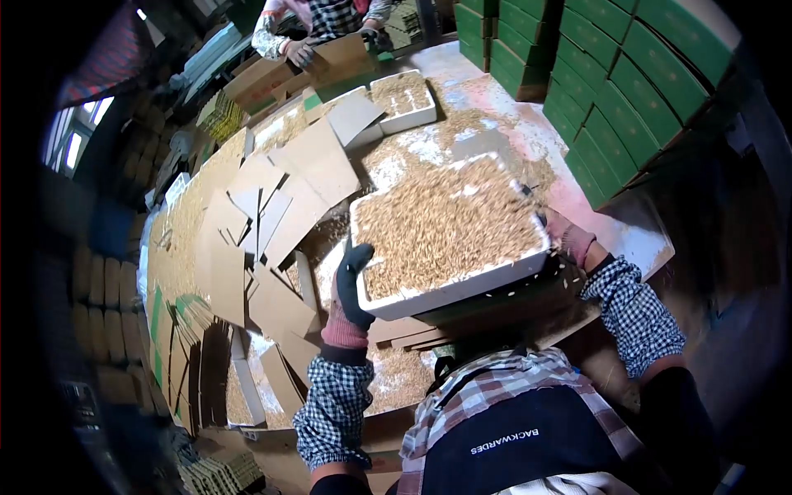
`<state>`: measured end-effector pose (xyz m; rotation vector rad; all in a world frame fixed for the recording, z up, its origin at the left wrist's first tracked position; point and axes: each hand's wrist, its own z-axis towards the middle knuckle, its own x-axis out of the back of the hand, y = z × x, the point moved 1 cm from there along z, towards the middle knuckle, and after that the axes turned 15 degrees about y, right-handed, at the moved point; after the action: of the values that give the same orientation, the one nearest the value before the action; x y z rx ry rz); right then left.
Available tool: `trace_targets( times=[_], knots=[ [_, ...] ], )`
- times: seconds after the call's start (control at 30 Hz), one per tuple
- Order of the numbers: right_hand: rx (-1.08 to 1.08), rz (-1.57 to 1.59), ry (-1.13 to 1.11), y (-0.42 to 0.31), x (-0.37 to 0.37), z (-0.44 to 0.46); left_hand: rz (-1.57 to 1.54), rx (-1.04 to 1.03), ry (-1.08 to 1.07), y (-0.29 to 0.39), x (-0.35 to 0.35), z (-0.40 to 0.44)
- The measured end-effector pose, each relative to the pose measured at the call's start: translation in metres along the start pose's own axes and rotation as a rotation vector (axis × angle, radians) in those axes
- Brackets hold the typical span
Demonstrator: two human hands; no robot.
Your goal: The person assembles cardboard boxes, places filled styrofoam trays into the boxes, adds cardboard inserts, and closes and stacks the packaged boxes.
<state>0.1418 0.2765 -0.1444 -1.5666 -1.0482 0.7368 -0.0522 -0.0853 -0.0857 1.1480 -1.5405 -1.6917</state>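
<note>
- At far left, a window [76, 153] is seen, and below it stacked bundles [107, 285] are left dim by shadow.
- Next, flattened cartons [175, 346] with green parts are stood close together near the near left edge.
- Right of these, loose cardboard sheets [318, 161] are strewn and overlapped at several angles.
- Behind the sheets, an open carton [342, 59] is touched by the gloved hand [299, 54] of a co-worker, by whom a checked apron is worn.
- The left hand [355, 276], covered by a dark glove with a pink cuff, is closed around the left side of a white tray [454, 286].
- Farther off, another shallow tray [408, 121] is filled with similar pieces and partly overlapped by a grey sheet [355, 115].
- At centre, the white tray is held up in front of the body, above a dark green box [483, 315]; it is heaped with small tan pieces [445, 227], blurred in places.
- The opposite end is gripped by the right hand [563, 233], also gloved; its exact finger placement cannot be told.
- Beyond, scattered pieces are seen on a pale, pink-stained table [606, 231].
- At far right, green boxes [627, 95] are stacked in columns.
</note>
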Motion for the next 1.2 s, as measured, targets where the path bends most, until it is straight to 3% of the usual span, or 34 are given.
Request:
trace_targets(
  times=[0.03, 0.07, 0.13, 0.17, 0.2, 0.23, 0.3, 0.33, 0.4, 0.47, 0.53, 0.6, 0.67, 0.7, 0.73, 0.8, 0.83, 0.93, 1.0, 1.07, 1.13, 1.2],
  knots=[
    [0.197, -0.285, 0.017, 0.009, 0.010, 0.005, -0.215, 0.295, 0.033, 0.016, -0.018, 0.002],
    [0.378, -0.537, 0.069, 0.018, 0.020, 0.009, -0.143, 0.123, 0.088, 0.041, -0.049, -0.007],
    [0.294, -0.381, 0.163, -0.013, 0.003, -0.003, 0.082, 0.160, 0.073, 0.045, -0.043, -0.006],
    [0.074, -0.297, 0.044, -0.013, 0.007, 0.005, 0.189, 0.217, 0.099, 0.049, -0.044, -0.008],
    [0.276, -0.431, 0.063, -0.009, 0.004, 0.011, 0.165, 0.387, 0.159, 0.049, -0.039, -0.010],
    [0.188, -0.462, 0.049, -0.003, 0.008, 0.014, 0.191, 0.295, 0.127, 0.049, -0.046, -0.012],
    [0.243, -0.513, 0.063, -0.022, 0.005, 0.005, 0.213, 0.189, 0.033, 0.058, -0.061, -0.009],
    [0.296, -0.472, 0.022, -0.019, 0.006, 0.009, 0.333, 0.306, -0.010, 0.052, -0.057, -0.005],
    [0.201, -0.398, -0.056, -0.035, 0.010, 0.008, 0.567, 0.549, -0.080, 0.046, -0.056, -0.004],
    [0.185, -0.233, -0.116, -0.038, 0.025, 0.020, 1.188, 0.401, -0.163, 0.029, -0.082, 0.000],
    [-0.164, 0.259, -0.033, -0.053, 0.046, 0.043, 1.747, 0.253, -0.333, 0.010, -0.098, 0.002],
    [0.090, -0.064, 0.304, 0.026, 0.075, 0.119, 1.895, 0.146, -0.306, -0.005, -0.108, 0.001],
    [-0.137, -0.808, 0.568, 0.062, 0.089, 0.169, 2.007, 0.198, -0.283, -0.030, -0.108, 0.007],
    [-0.399, -0.882, 0.513, 0.063, 0.085, 0.188, 2.079, 0.218, -0.251, -0.044, -0.112, 0.009],
    [-0.501, -1.028, 0.541, 0.066, 0.070, 0.201, 2.181, 0.186, -0.327, -0.059, -0.119, 0.010],
    [-0.419, -0.677, 0.590, 0.131, 0.051, 0.241, 2.158, 0.438, -0.119, -0.103, -0.120, 0.018],
    [-0.266, -0.537, 0.505, 0.167, 0.044, 0.269, 2.289, 0.205, -0.274, -0.115, -0.113, 0.016],
    [-0.299, -0.471, 0.652, 0.115, 0.029, 0.259, 2.102, 0.201, -0.257, -0.077, -0.129, 0.016],
    [-0.119, -0.568, 0.644, 0.078, 0.031, 0.241, 2.045, 0.221, -0.321, -0.058, -0.139, 0.008],
    [-0.338, -0.551, 0.547, 0.079, 0.013, 0.263, 1.510, -0.016, -0.203, -0.014, -0.161, -0.006],
    [-0.304, -0.568, 0.504, 0.084, -0.022, 0.282, 1.453, -0.495, 0.240, 0.007, -0.158, -0.023],
    [-0.269, -0.623, 0.511, 0.043, -0.043, 0.275, 1.573, -0.535, 0.487, 0.017, -0.136, -0.038]
  ],
)
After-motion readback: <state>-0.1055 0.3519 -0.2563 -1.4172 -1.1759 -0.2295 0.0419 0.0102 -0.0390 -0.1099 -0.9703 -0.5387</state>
